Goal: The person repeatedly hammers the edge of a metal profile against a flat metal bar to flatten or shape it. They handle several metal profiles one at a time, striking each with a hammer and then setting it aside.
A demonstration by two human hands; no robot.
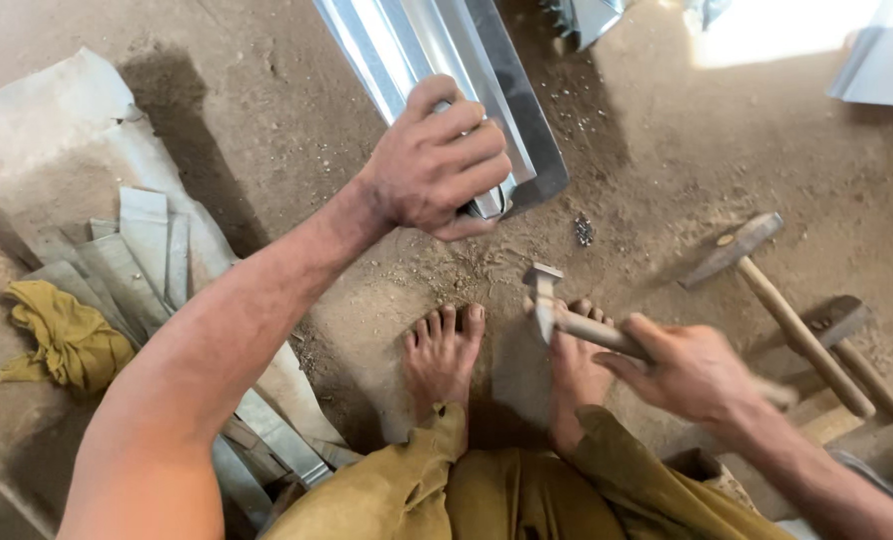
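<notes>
Folded sheet-metal channel [437,50]: thin, stiff, likely sharp-edged; left hand [437,165] fingers wrapped around its end, right hand [687,370] fingers clenching hammer [567,315].

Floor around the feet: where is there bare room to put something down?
Bare dirt lies between the metal strips and the folded sheet, and right of that sheet, above the two mallets. It is crowded by the feet and both hands.
</notes>
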